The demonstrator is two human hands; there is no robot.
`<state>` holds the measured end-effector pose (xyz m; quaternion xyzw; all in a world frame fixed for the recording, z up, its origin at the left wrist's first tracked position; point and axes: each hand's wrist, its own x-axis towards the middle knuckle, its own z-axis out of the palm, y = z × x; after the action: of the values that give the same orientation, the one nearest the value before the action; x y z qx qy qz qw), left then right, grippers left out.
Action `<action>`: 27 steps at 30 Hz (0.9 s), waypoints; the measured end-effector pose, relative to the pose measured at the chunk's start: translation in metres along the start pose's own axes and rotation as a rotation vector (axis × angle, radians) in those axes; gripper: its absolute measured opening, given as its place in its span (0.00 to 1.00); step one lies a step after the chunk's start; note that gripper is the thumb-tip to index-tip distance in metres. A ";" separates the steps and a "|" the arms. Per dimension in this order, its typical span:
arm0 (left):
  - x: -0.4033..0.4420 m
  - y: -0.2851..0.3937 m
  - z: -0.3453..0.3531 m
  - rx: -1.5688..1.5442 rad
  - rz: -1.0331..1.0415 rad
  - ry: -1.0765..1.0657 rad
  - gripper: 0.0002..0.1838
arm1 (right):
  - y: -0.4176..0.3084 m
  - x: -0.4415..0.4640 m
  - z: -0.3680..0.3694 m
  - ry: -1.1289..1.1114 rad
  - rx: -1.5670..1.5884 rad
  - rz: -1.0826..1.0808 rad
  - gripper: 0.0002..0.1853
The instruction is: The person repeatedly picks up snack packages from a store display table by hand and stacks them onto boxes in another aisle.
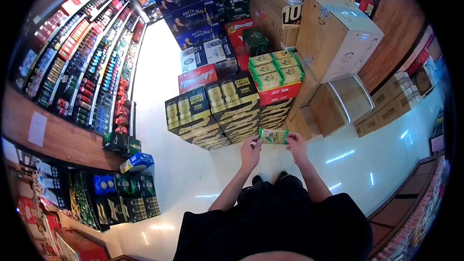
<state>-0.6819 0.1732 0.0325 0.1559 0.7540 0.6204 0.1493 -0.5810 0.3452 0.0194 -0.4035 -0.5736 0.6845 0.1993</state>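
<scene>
Between my two hands, in front of my body, is a flat green-edged snack packet with a pale printed front. My left hand grips its left end, and my right hand pinches the right end. Just beyond, several similar green packets lie in rows on top of a red carton. That carton rests on a stack of black-and-gold beer cartons. More black-and-gold beer cartons stand to its left. Any small print on the held packet is too small to read.
Blue beer cartons are piled at the back. Large cardboard boxes and an open pale crate stand right of the stack. Bottle shelves line the left side, with more drink packs below. Shiny tiled floor surrounds me.
</scene>
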 end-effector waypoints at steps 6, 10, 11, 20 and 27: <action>0.062 0.007 0.032 -0.055 -0.048 -0.053 0.14 | -0.026 0.080 -0.004 -0.039 -0.059 -0.101 0.12; 0.108 0.010 0.048 -0.052 -0.088 -0.003 0.16 | -0.029 0.152 0.014 -0.073 -0.062 -0.266 0.13; 0.123 0.012 0.051 -0.047 -0.094 0.016 0.16 | -0.032 0.169 0.021 -0.089 -0.057 -0.275 0.14; 0.277 0.033 0.093 0.182 -0.057 0.227 0.18 | -0.096 0.319 0.061 -0.175 -0.438 -0.314 0.20; 0.342 0.017 0.113 0.252 -0.145 0.295 0.16 | -0.123 0.370 0.077 -0.234 -0.616 -0.341 0.21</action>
<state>-0.9438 0.4200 0.0173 0.0261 0.8486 0.5249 0.0612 -0.8845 0.6012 0.0169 -0.2622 -0.8306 0.4781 0.1126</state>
